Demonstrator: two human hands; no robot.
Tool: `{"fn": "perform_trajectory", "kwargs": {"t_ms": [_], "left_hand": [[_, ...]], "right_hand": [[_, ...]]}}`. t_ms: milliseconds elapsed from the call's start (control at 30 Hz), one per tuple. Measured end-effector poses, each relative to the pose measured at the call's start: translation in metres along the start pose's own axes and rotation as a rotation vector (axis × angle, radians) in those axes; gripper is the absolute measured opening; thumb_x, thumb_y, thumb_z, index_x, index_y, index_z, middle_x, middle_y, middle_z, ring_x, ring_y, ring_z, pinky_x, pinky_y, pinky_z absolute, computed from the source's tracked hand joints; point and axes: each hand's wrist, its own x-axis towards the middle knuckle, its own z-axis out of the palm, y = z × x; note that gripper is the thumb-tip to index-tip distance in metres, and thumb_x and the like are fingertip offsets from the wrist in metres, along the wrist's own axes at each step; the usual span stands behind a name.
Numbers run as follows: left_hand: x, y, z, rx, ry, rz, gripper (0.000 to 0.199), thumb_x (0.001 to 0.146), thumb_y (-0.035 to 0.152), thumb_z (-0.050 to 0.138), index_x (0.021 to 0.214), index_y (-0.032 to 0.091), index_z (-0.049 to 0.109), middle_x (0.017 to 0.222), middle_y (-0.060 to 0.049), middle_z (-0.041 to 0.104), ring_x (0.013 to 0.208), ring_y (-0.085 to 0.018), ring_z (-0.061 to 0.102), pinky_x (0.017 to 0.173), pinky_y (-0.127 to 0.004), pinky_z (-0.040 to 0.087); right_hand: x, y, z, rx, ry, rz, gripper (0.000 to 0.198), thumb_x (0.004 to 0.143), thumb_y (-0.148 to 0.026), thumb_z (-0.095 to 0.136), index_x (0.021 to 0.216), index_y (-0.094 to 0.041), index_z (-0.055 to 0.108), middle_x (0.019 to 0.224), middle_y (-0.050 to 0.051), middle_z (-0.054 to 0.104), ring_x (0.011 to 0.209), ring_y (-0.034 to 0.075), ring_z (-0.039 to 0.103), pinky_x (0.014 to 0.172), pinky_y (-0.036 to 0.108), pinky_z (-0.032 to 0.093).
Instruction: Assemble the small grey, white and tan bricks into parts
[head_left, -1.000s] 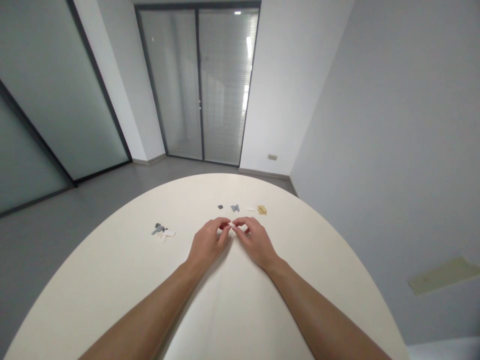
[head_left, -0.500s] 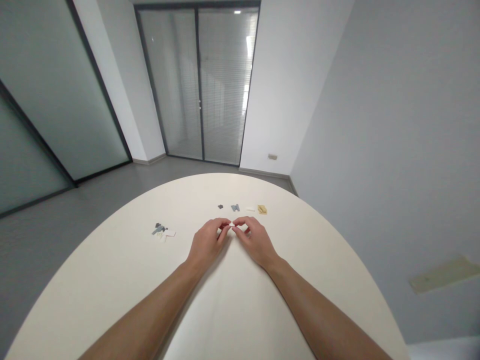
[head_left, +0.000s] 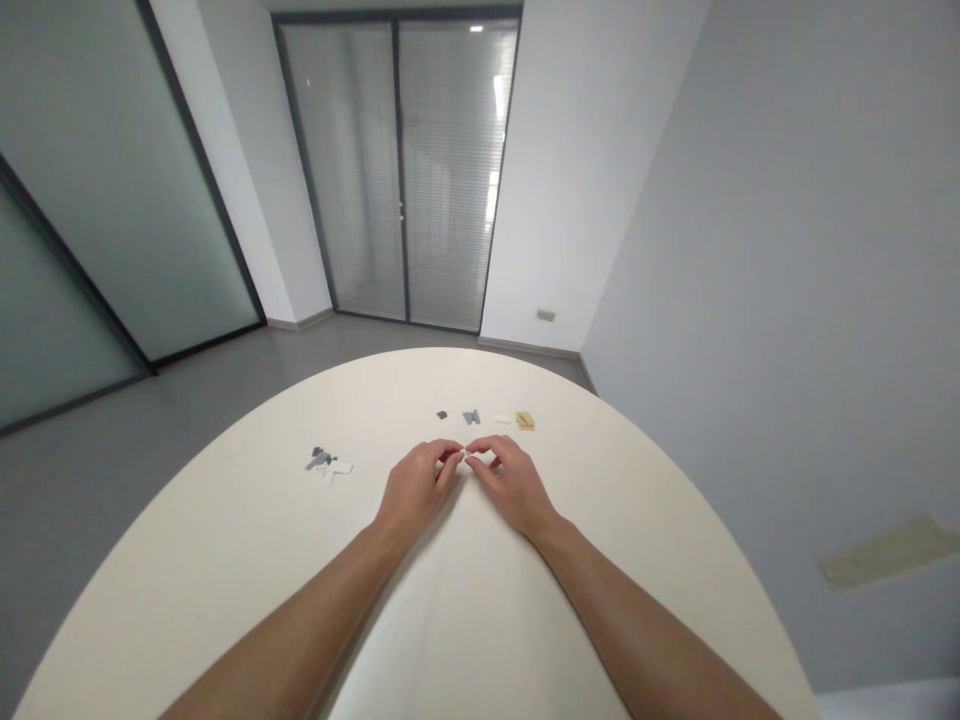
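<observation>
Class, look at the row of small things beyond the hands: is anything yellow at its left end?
No, the yellow material lies at the right end, with a small dark grey piece at the left.

The room looks like an office meeting room: a frosted-glass partition [head_left: 135, 210] stands at left, dark-framed glass panels [head_left: 345, 150] show slatted blinds [head_left: 446, 235], pale walls [head_left: 795, 250] meet grey flooring [head_left: 217, 372] along skirting boards [head_left: 529, 347], and a white round-edged table [head_left: 225, 550] fills the foreground.

You have one tabletop [head_left: 450, 620] bearing one mixed pile [head_left: 321, 459] (contents too small to count), one dark cluster [head_left: 442, 415], one blue-grey cluster [head_left: 469, 416], one white cluster [head_left: 502, 420], one yellow cluster [head_left: 526, 421].
</observation>
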Motion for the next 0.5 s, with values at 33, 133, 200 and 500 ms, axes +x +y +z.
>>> {"fn": "perform_trajectory", "kwargs": {"t_ms": [33,133,200,500], "left_hand": [[0.0,-0.0002,0.0,0.0,-0.002,0.0,0.025,0.097,0.036,0.048,0.104,0.025,0.069,0.103,-0.002,0.074,0.095,-0.02,0.066,0.085,-0.033,0.048],[0.0,-0.0005,0.0002,0.007,-0.009,0.001,0.026,0.097,0.036,0.047,0.104,0.025,0.069,0.104,-0.002,0.074,0.097,-0.02,0.065,0.086,-0.034,0.048],[0.0001,0.0,0.0002,0.018,-0.016,0.0,0.026,0.097,0.036,0.046,0.104,0.026,0.069,0.104,-0.002,0.074,0.098,-0.021,0.065,0.087,-0.034,0.047],[-0.0006,0.0035,-0.0008,0.044,-0.025,0.011,0.028,0.097,0.036,0.045,0.101,0.024,0.07,0.103,-0.003,0.074,0.096,-0.02,0.065,0.085,-0.033,0.047]], "right_hand": [[0.0,-0.0003,-0.0001,0.002,-0.001,0.001,0.01,0.092,-0.023,0.062,0.1,-0.025,0.067,0.103,0.003,0.07,0.098,0.018,0.06,0.078,0.031,0.051],[0.0,-0.0012,-0.0001,0.009,-0.009,0.006,0.01,0.092,-0.023,0.061,0.1,-0.025,0.068,0.103,0.002,0.07,0.099,0.018,0.06,0.078,0.031,0.051],[-0.0001,-0.0013,-0.0001,0.012,-0.012,0.007,0.01,0.093,-0.024,0.061,0.1,-0.025,0.068,0.103,0.002,0.07,0.099,0.018,0.06,0.079,0.032,0.051],[-0.001,0.0001,-0.0006,-0.001,-0.003,0.001,0.011,0.093,-0.027,0.061,0.101,-0.025,0.068,0.103,0.003,0.071,0.098,0.018,0.062,0.077,0.03,0.053]]}}
